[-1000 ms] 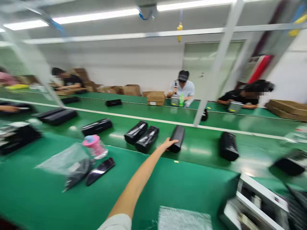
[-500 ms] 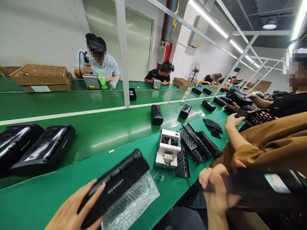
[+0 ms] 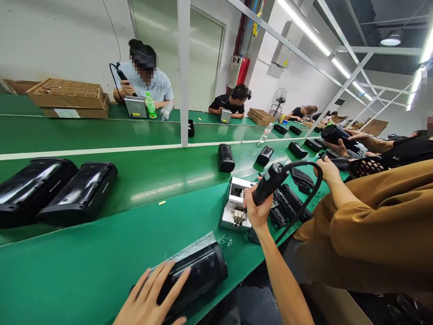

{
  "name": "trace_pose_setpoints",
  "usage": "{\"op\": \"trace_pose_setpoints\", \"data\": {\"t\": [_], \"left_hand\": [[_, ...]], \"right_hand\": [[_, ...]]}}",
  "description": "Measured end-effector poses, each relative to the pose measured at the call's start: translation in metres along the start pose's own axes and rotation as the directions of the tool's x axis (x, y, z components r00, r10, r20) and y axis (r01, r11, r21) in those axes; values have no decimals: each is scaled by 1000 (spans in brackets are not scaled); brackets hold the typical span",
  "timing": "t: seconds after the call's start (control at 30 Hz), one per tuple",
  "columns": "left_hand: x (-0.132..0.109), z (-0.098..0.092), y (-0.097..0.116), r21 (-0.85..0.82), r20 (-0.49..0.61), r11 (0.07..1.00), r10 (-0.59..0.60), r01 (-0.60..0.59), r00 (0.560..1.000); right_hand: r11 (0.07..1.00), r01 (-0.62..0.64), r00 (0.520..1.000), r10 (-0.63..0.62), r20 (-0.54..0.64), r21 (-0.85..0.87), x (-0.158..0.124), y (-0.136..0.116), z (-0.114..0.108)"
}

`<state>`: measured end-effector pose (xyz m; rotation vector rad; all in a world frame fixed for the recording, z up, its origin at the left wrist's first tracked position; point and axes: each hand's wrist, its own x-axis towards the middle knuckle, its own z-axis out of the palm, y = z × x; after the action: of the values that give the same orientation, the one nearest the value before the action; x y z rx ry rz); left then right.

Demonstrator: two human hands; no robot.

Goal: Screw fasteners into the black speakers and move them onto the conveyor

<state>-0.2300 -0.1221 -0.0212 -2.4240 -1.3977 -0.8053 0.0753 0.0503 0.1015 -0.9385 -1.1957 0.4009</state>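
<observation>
My left hand lies over a black plastic housing with a dotted grille, its fingers spread across the top and its thumb on the near side. Bubble wrap shows beneath and behind the housing, on the green bench. In my right hand is a black electric screwdriver, its cable looping to the right. The screwdriver points down at the front of a white screw feeder. Whether its tip touches the feeder is hard to see.
Black perforated panels lie right of the feeder. Two larger black housings stand at the left; smaller ones are spaced along the green surface. A co-worker's brown sleeve is close on my right. A white post rises ahead.
The housing has been lowered from a tilt and turned, its lettered side no longer showing and its grille upward. My right hand has moved from the lower right up to the screw feeder.
</observation>
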Motion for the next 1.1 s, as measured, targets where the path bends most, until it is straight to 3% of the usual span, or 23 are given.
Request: {"op": "trace_pose_setpoints", "data": {"t": [0.1,0.2,0.33,0.47,0.63,0.93,1.1], "left_hand": [[8,13,6,-92,131,991,-80,93,988],[5,20,6,-113,215,984,-112,139,970],[-2,19,7,-73,274,995,-50,73,960],[-4,14,9,-5,375,999,-41,46,926],[2,9,13,-17,425,998,-55,68,904],[2,11,18,-16,356,999,-41,49,934],[2,10,17,-38,343,998,-34,50,939]], "right_hand": [[999,-41,998,41,43,-6,-8,-1,-4],[997,-69,994,66,92,27,-19,-19,-11],[969,-58,993,32,112,239,-26,-61,-8],[923,-92,981,19,194,373,-27,-83,15],[920,-144,957,36,287,364,-32,-73,35],[940,-122,947,14,319,320,-36,-65,34],[959,-136,925,33,379,247,-56,-42,33]]}}
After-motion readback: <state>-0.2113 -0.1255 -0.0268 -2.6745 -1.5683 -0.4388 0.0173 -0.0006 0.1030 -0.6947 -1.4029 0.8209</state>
